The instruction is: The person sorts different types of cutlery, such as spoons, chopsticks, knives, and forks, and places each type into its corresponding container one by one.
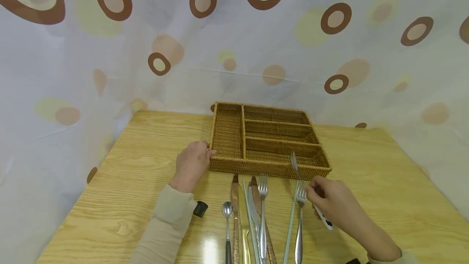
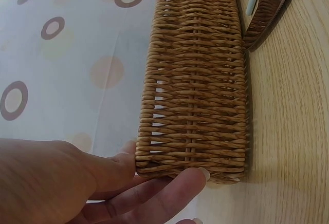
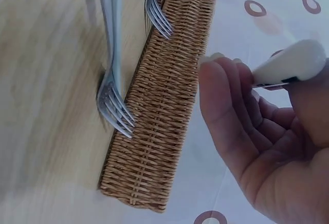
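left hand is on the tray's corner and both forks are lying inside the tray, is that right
Not quite: both forks lie outside the tray, in front of it, as the head view shows. The left hand is on its corner.

A beige left sleeve (image 1: 157,233) ends in a wide cuff (image 1: 175,203), a black wrist camera (image 1: 200,209) beside it; the right sleeve (image 1: 397,259) is pale.

rough woven wicker tray (image 1: 234,166), glossy metal forks (image 1: 301,199) at five o'clock, shiny metal spoon bowl (image 1: 227,210) at six, glossy wood-grained table (image 1: 366,166) at four, matt cloth sleeve (image 1: 166,215) at seven
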`<action>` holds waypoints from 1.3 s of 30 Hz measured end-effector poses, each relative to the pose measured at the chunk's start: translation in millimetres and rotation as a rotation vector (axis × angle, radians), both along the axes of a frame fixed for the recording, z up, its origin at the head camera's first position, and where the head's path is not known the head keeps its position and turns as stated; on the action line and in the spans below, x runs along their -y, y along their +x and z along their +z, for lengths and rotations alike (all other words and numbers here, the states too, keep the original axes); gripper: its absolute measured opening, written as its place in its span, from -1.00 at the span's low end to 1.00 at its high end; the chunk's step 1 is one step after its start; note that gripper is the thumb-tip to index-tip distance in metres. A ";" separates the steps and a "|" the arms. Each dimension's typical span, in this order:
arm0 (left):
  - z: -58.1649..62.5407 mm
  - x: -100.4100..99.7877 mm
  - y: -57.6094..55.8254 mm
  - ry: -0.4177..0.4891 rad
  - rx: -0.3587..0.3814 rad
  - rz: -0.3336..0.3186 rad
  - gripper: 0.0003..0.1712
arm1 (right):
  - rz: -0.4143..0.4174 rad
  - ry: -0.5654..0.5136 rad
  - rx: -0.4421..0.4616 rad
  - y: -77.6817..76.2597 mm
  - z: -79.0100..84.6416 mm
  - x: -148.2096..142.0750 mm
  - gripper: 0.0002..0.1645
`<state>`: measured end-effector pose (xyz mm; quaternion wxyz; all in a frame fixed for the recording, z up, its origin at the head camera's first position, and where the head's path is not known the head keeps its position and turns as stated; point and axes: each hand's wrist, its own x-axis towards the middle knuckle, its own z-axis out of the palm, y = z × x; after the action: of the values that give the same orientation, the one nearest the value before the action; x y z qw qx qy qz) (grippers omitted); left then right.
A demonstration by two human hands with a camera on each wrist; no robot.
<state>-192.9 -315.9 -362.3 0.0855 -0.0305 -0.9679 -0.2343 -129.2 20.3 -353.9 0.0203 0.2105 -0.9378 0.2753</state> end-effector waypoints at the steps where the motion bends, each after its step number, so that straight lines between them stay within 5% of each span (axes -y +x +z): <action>1: -0.1 0.0 0.0 -0.001 -0.001 0.001 -0.71 | 0.007 0.003 -0.028 -4.0 0.7 1.2 -0.75; 4: 0.0 0.0 -0.2 0.003 0.000 0.001 -0.71 | 0.012 0.013 -0.088 -15.7 4.9 4.5 -0.77; 16: -0.4 -0.1 -2.5 0.005 0.031 0.011 -0.71 | 0.026 0.009 -0.080 -54.8 8.8 5.7 -0.76; 19: -0.7 -0.1 -3.4 0.000 0.030 0.009 -0.71 | 0.062 0.053 -0.166 -63.1 6.1 5.4 -0.81; 26: -0.5 0.9 -3.3 0.007 0.026 0.013 -0.71 | 0.207 0.197 -0.526 -80.2 3.9 8.7 -0.92; 29: -1.0 1.6 -3.5 0.013 0.024 0.020 -0.71 | 0.247 0.215 -0.601 -85.6 3.1 9.6 -0.87; 33: -1.3 1.6 -3.1 0.015 0.028 0.019 -0.70 | 0.274 0.246 -0.577 -92.4 0.9 9.0 -0.86; 39: -0.9 0.7 -2.6 0.011 0.029 0.014 -0.69 | 0.273 0.277 -0.399 -106.6 -4.5 5.9 -0.93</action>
<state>-195.6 -316.7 -363.2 0.0732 -0.0198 -0.9679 -0.2396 -235.8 14.4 -358.4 0.1384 0.3857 -0.9069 0.0976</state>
